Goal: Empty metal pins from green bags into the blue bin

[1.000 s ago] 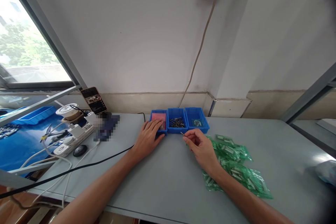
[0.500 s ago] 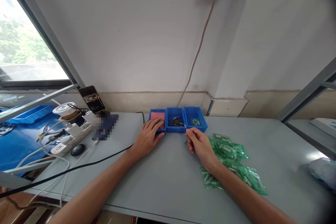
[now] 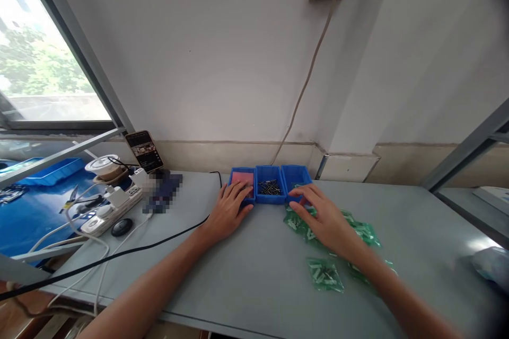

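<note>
My left hand (image 3: 228,207) lies over the front of the left blue bin (image 3: 243,169), fingers stretched across a pink block or pad (image 3: 240,176) inside it. To the right, the middle blue bin (image 3: 270,200) holds a pile of thin metal pins or screws (image 3: 269,187). At the front of the right blue bin (image 3: 296,172) hovers my right hand (image 3: 324,217), its thumb and forefinger apart with nothing visible between them. It partly covers that bin's contents. Green plastic bags (image 3: 363,232) of small pale parts lie beneath and around the right hand, and another green bag (image 3: 325,274) sits nearer me.
At the left are a power strip (image 3: 107,211) with plugs, a black mouse (image 3: 121,227) and a propped phone (image 3: 144,151). A black cable (image 3: 155,246) crosses the table under my left arm. Metal frame bars (image 3: 465,143) stand at the right; a wall rises behind the bins.
My right hand has moved right, from beside the middle bin to the right bin, and its pinch has opened. The small metal piece at its fingertips no longer shows. My left hand stays in place.
</note>
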Tool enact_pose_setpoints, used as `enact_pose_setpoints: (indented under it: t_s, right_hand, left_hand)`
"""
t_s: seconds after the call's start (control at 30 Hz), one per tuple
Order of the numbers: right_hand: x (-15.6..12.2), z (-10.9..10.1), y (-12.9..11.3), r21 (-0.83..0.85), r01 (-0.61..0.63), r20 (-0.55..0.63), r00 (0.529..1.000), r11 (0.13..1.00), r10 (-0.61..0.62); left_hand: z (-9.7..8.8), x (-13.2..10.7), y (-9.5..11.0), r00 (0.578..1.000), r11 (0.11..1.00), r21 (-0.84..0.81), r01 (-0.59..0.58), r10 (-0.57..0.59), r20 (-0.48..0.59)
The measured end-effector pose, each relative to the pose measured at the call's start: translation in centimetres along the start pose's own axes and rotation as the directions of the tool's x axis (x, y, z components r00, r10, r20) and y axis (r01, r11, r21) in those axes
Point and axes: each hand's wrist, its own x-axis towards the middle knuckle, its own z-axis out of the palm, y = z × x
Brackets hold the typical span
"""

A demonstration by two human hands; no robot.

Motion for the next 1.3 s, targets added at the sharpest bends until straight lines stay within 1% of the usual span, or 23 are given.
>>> enact_pose_setpoints:
  t_s: [0.03, 0.1, 0.17, 0.23, 0.27, 0.33, 0.37, 0.4, 0.43, 0.47, 0.5, 0.53, 0.57, 0.6, 0.63, 0.7, 0.8, 0.9, 0.97, 1.03, 1.17, 1.3]
  right_hand:
    - [-0.4, -1.5, 0.2, -0.107, 0.033, 0.048, 0.998, 0.994, -0.028]
    - [-1.9, -4.1, 1.3, -0.297, 0.070, 0.108, 0.993, 0.952, -0.039]
    - [-4.1, -5.8, 3.4, -0.448, 0.145, 0.151, 0.985, 0.882, -0.085]
    - [-6.6, -6.5, 6.1, -0.520, 0.235, 0.242, 0.962, 0.821, -0.122]
    - [-7.7, -6.6, 7.5, -0.541, 0.267, 0.264, 0.954, 0.798, -0.141]
    - [-9.6, -6.6, 9.8, -0.571, 0.265, 0.272, 0.954, 0.777, -0.125]
    - [-10.2, -6.5, 10.5, -0.576, 0.245, 0.265, 0.959, 0.780, -0.105]
    - [-10.5, -6.4, 10.9, -0.570, 0.233, 0.262, 0.960, 0.788, -0.095]
    - [-10.6, -6.2, 11.1, -0.557, 0.232, 0.273, 0.958, 0.798, -0.088]
    - [-10.5, -6.0, 11.0, -0.546, 0.238, 0.296, 0.952, 0.803, -0.081]
    - [-10.3, -5.8, 10.8, -0.536, 0.247, 0.312, 0.946, 0.807, -0.082]
    - [-10.0, -5.6, 10.4, -0.521, 0.270, 0.331, 0.938, 0.810, -0.099]
    - [-9.7, -5.3, 10.0, -0.509, 0.284, 0.343, 0.933, 0.813, -0.111]
    - [-9.4, -5.1, 9.5, -0.497, 0.298, 0.356, 0.926, 0.815, -0.121]
    - [-9.1, -4.7, 9.1, -0.477, 0.316, 0.375, 0.917, 0.820, -0.135]
    - [-8.7, -4.0, 8.4, -0.435, 0.338, 0.381, 0.909, 0.834, -0.170]
    - [-8.5, -2.9, 7.4, -0.383, 0.341, 0.368, 0.909, 0.858, -0.197]
    - [-8.4, -1.9, 6.2, -0.341, 0.351, 0.371, 0.903, 0.872, -0.218]
    - [-8.2, -1.3, 5.4, -0.315, 0.347, 0.361, 0.905, 0.883, -0.227]
    - [-7.8, -0.7, 4.8, -0.286, 0.352, 0.352, 0.904, 0.891, -0.244]
    - [-6.4, 0.4, 3.9, -0.230, 0.392, 0.347, 0.888, 0.891, -0.301]
    - [-4.8, 1.9, 2.9, -0.175, 0.426, 0.371, 0.863, 0.887, -0.341]
  left_hand:
    - [0.0, -0.1, 0.1, 1.000, 1.000, 0.010, 0.005, -0.005, 0.008]
    - [0.1, -0.2, 0.2, 1.000, 1.000, 0.020, 0.003, -0.003, 0.019]
    - [0.2, -0.2, 0.4, 1.000, 1.000, 0.028, 0.001, -0.002, 0.014]
    - [0.2, -0.4, 0.8, 1.000, 0.998, 0.054, 0.015, -0.015, -0.009]
    - [0.2, -0.4, 1.2, 0.999, 0.997, 0.076, 0.027, -0.026, -0.024]
    - [-0.2, -0.6, 2.3, 0.998, 0.992, 0.120, 0.036, -0.031, -0.048]
    - [-0.4, -0.7, 3.1, 0.999, 0.992, 0.128, 0.016, -0.010, -0.041]
    - [-0.7, -0.8, 4.0, 0.999, 0.993, 0.113, -0.035, 0.038, -0.019]
    - [-0.9, -0.8, 4.9, 0.993, 0.990, 0.070, -0.120, 0.119, 0.019]
    - [-1.1, -0.9, 5.8, 0.972, 0.975, 0.000, -0.223, 0.222, 0.081]
    - [-1.1, -1.0, 6.7, 0.940, 0.951, -0.083, -0.296, 0.306, 0.148]
    - [-1.0, -1.0, 7.5, 0.915, 0.933, -0.160, -0.322, 0.350, 0.201]
    - [-0.9, -0.9, 8.2, 0.899, 0.919, -0.226, -0.324, 0.374, 0.230]
    - [-0.6, -0.8, 8.7, 0.891, 0.913, -0.271, -0.305, 0.374, 0.257]
    - [-0.3, -0.7, 9.1, 0.890, 0.913, -0.303, -0.274, 0.360, 0.278]
    - [0.4, -0.2, 9.6, 0.897, 0.911, -0.342, -0.231, 0.336, 0.288]
    - [1.1, 0.6, 9.7, 0.893, 0.905, -0.367, -0.214, 0.334, 0.302]
    - [1.2, 0.9, 9.4, 0.898, 0.898, -0.387, -0.209, 0.333, 0.288]
    - [0.9, 0.7, 9.1, 0.908, 0.897, -0.392, -0.203, 0.323, 0.267]
    - [0.3, 0.3, 8.7, 0.914, 0.905, -0.385, -0.180, 0.298, 0.274]
    - [-0.9, -0.6, 8.2, 0.928, 0.934, -0.321, -0.156, 0.250, 0.276]
    - [-2.1, -1.5, 8.0, 0.946, 0.956, -0.262, -0.132, 0.200, 0.255]
